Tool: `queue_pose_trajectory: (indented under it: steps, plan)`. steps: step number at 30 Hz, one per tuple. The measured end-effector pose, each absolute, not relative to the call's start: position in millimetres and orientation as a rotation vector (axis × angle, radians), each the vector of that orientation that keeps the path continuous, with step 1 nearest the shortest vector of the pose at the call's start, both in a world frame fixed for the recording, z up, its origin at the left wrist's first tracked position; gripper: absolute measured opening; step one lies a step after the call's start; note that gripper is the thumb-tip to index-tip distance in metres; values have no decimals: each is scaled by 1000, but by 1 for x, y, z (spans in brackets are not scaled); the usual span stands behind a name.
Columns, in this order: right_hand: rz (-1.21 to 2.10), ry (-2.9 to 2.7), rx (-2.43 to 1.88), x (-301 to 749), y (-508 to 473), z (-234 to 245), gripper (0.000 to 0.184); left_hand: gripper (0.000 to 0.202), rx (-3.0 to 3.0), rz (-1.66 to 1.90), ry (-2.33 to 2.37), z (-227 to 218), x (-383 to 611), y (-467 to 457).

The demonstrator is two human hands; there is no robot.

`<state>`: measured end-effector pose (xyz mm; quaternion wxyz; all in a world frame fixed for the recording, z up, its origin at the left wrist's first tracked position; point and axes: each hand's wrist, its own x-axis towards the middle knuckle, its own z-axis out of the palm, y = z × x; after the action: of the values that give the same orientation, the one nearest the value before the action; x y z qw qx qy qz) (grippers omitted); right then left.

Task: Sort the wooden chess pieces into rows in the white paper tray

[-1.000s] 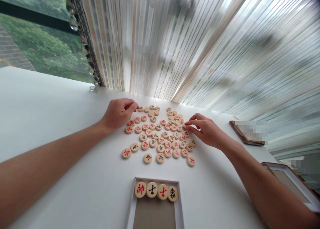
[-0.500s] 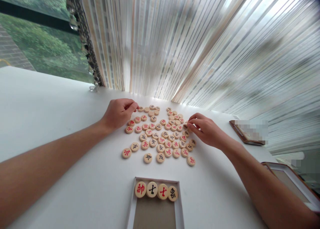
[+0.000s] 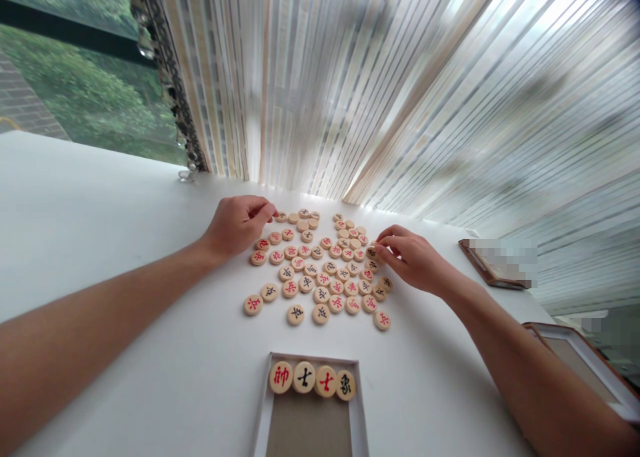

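Note:
Many round wooden Chinese chess pieces with red or black characters lie scattered on the white table (image 3: 165, 350); some are face down. At the far left of the spread, my left hand (image 3: 239, 224) is closed with its fingers curled. Its fingertips are right beside a black-marked piece (image 3: 281, 217); whether they hold anything is hidden. On the right side, my right hand (image 3: 407, 257) pinches thumb and finger at the edge of another black-marked Chinese chess piece (image 3: 371, 252). An open shallow box (image 3: 360, 414) stands nearest me, with a row of several pieces (image 3: 304, 378) along its far end.
A string curtain (image 3: 310, 97) hangs behind the table's far edge, with a window (image 3: 90, 90) at the left. A brown-edged flat case (image 3: 493, 270) lies at the right, and a framed tray (image 3: 580, 364) sits beyond my right forearm.
Almost nothing differs. The black-marked piece at my right fingertips now shows a little more of its face. Both hands stay in place.

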<state>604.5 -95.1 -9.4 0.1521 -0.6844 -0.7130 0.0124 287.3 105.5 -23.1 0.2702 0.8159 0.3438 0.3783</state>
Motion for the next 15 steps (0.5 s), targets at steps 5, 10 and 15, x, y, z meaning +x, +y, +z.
queue_pose_trajectory:
  steps: [5, 10, 15]
  plan:
    - [27, -2033, -1973, 603, -95, -9, 34, 36, 2212, 1015, 933, -22, 287, 105]
    - [14, -2017, -1978, 602, -95, -9, 31, 36, 2218, 1011, 936, -21, 287, 105]
    - [-4, -2018, -1965, 600, -95, -8, 26, 37, 2217, 992, 948, -21, 287, 104]
